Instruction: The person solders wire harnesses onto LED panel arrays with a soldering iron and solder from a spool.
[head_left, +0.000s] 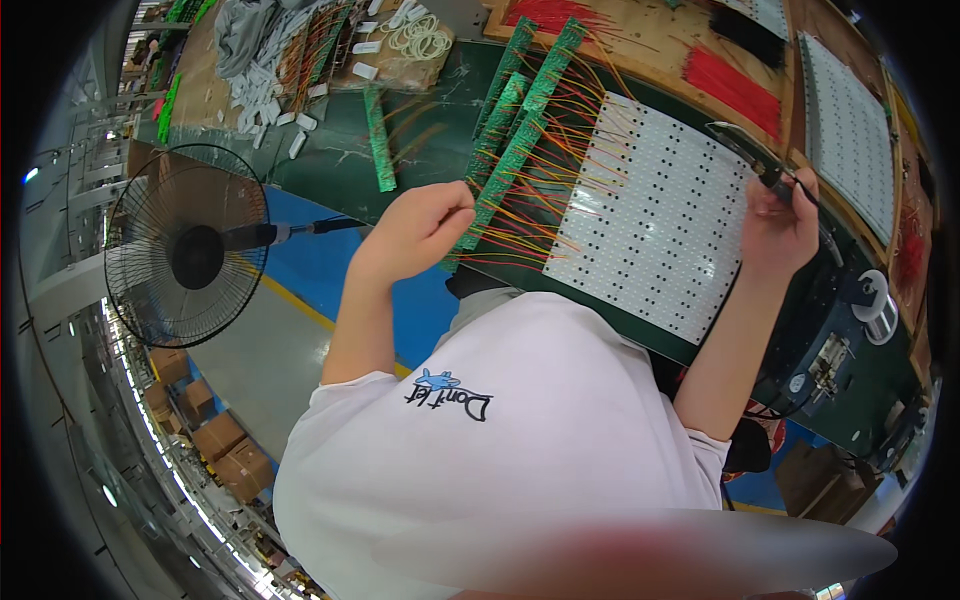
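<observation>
My left hand [425, 228] is closed at the left side of a long green circuit board strip [530, 120]. Its fingertips are hidden, so whatever they grip cannot be made out. Red, yellow and orange wires [525, 240] run from the strip's right side onto a white panel [650, 215] dotted with black spots in rows. Over the panel's right edge, my right hand [780, 232] is closed around the dark handle of a soldering iron [770, 178]. The iron's metal end points up and left, above the panel. More green strips [498, 125] lie beside the first.
A shorter green strip [380, 140] with wires lies on the green bench. White connector pieces [262, 90] are heaped at the back left. A solder spool [880, 310] stands on a device at the right. Red wires [730, 88] fill a wooden tray. A fan [195, 255] stands left.
</observation>
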